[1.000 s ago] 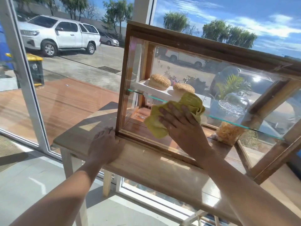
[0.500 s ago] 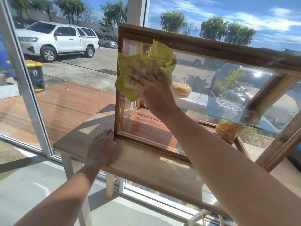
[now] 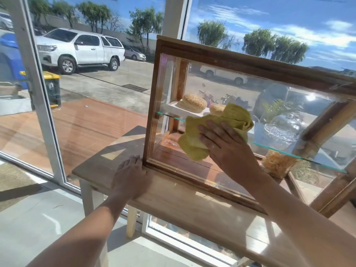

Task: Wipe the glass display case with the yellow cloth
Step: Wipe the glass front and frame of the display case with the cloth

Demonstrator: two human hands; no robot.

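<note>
Glass display case stands on wooden table. Left hand lies flat, fingers relaxed, at its lower corner, likely bracing it. Right hand, fingers spread straight, presses yellow cloth against the front pane's lower-middle.

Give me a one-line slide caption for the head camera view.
Right hand presses a yellow cloth flat against the glass display case front while the left hand rests at its lower corner.
</note>
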